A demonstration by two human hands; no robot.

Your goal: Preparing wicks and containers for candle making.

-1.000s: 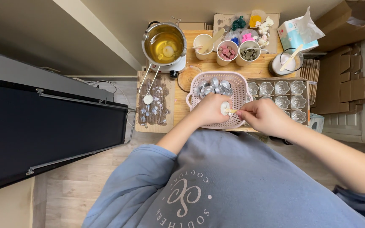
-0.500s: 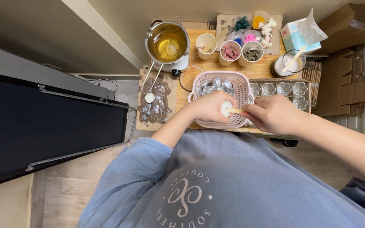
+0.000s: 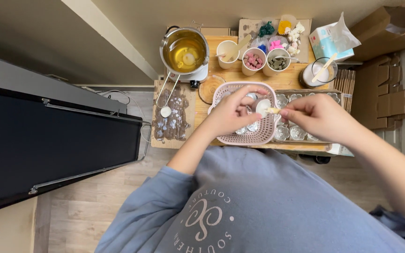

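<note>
While our left hand (image 3: 233, 115) pinches a small white wax disc (image 3: 262, 107) between thumb and fingertips, our right hand (image 3: 317, 117) closes narrowly on a short wooden stick (image 3: 273, 110) whose tip touches the disc's edge. Both grips meet above the right rim of 1 pink slotted basket (image 3: 221, 93), which holds a heap of small metal cups (image 3: 249, 126); how many we cannot tell. Just right of the grip, partly under our right hand, sits 1 tray of clear flower-shaped moulds (image 3: 296, 133). Beyond the grip stand 3 paper cups (image 3: 252, 60) in a row, 1 steel pot (image 3: 184, 49) of yellow liquid to their left, and 1 glass jar (image 3: 318, 72) with a stick in it to their right. Left of the basket lies 1 stained board (image 3: 172, 115).
</note>
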